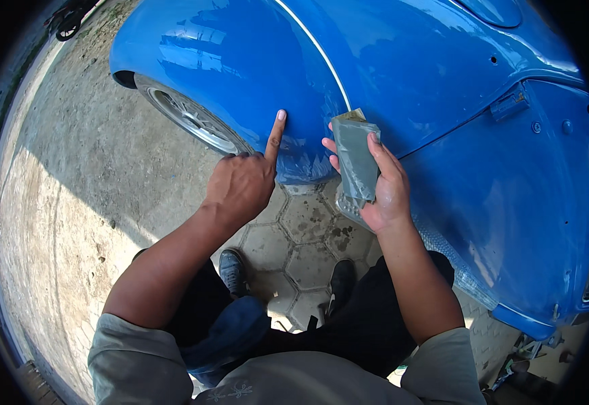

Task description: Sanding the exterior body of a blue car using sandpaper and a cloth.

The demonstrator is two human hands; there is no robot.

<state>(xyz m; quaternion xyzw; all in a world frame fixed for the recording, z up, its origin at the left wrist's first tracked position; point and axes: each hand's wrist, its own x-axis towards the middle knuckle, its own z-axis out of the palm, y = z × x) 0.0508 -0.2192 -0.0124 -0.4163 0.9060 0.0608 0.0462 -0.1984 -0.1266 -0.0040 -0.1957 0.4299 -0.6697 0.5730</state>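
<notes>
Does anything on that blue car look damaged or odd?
Yes: the blue car body shows several bare holes near a hinge-like bracket, as if trim were removed. No clear dent shows where the left hand points. The right hand holds a folded grey sanding sheet.

Car fender glossy blue; folded sandpaper grey-green; paving grey hexagons; shoes dark.

The car fender lies at twelve o'clock, its wheel at eleven. The left hand touches the fender with one fingertip; the folded sanding sheet sits in the right hand, at one o'clock against the panel. Two shoes stand on the paving at six o'clock.
</notes>
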